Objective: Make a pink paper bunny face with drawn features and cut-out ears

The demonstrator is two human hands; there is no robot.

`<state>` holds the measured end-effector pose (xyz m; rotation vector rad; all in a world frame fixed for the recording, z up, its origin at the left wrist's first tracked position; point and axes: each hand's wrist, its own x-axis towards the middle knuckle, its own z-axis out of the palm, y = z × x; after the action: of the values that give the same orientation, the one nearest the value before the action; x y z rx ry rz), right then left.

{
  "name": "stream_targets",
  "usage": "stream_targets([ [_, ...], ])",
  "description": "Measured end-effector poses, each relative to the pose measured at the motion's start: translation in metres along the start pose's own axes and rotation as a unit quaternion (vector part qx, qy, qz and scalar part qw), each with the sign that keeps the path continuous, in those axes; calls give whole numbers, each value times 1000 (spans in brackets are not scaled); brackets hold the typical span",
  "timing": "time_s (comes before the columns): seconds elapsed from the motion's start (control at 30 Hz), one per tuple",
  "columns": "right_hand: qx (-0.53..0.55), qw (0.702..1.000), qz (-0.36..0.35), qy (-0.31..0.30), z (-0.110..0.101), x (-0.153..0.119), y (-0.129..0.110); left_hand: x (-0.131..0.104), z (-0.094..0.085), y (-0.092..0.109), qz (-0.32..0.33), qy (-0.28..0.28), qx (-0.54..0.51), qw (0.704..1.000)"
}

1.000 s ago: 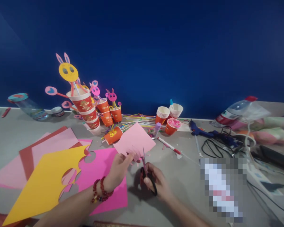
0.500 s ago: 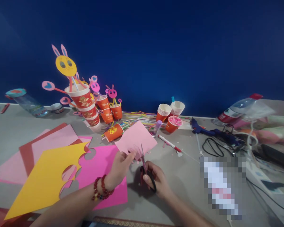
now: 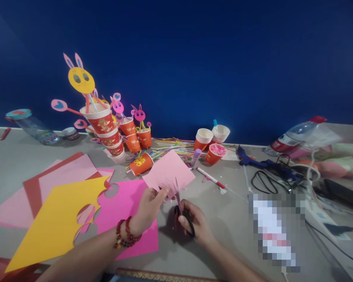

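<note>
A light pink paper is held near the middle of the view by my left hand, its thumb and fingers pinched on the lower edge. Red bead bracelets circle my left wrist. My right hand grips black-handled scissors just to the right. The scissor blades point up and reach the paper's lower edge beside my left fingertips. Small cut strips of pink paper show there. Under my left forearm lies a bright pink sheet, partly covered by a yellow sheet with round cut-outs.
Red paper cups with rabbit figures stand at the back left, beside colored straws. An orange cup holds pink scraps. A marker lies right of the paper. A blue glue gun, cables and a bottle occupy the right.
</note>
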<state>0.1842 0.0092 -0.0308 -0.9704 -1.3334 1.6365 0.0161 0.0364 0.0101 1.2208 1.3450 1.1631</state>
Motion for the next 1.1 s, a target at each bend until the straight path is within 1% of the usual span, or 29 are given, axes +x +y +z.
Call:
stream_targets([
  [0.1, -3, 1000, 0, 2, 0, 0, 0, 0, 0, 4, -1, -20, -8, 1000],
  [0.37, -4, 1000, 6, 1, 0, 1, -4, 1, 1, 9, -6, -24, -20, 1000],
  [0.7, -22, 1000, -10, 15, -1, 1, -2, 2, -1, 4, -7, -32, -24, 999],
  [0.8, -25, 1000, -12, 7, -1, 1, 0, 1, -1, 2, -4, -31, -27, 999],
  [0.93, -25, 1000, -5, 3, -2, 1, 2, 2, -1, 2, -6, -39, -17, 999],
  [1.1, -16, 1000, 5, 4, -1, 0, 2, 2, -2, 4, -4, -35, -25, 999],
])
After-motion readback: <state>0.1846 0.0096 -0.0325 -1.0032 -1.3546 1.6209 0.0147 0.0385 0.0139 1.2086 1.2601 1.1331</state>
